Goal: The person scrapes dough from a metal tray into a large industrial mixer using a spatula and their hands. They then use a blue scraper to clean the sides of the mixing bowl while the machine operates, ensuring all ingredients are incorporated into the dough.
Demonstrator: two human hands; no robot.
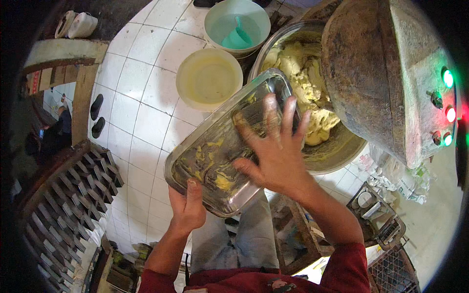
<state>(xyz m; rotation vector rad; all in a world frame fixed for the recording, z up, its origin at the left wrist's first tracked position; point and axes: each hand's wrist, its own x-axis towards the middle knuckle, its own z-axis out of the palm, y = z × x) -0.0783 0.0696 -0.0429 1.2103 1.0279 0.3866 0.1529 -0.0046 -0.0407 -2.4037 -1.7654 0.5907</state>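
Note:
My left hand (188, 207) grips the near left corner of a rectangular metal pan (189, 146), its thumb over the rim. The pan is tilted, and its far end is beside the rim of a large mixing bowl. Yellow smears and small lumps of dough or batter (223, 181) cling to its inside. Over the pan's inside my right hand (278, 146) is spread with its fingers apart, some residue on the fingertips. Pale yellow dough (305, 73) lies in the metal mixing bowl (342, 154), partly hidden under the mixer head.
The big worn mixer head (366, 73) with lit green and red lights overhangs the bowl on the right. A cream basin (210, 78) and a pale tub (215, 22) holding a turquoise dipper (238, 36) stand on the tiled floor (141, 93). Dark slippers (97, 116) and stacked slats (73, 195) are left.

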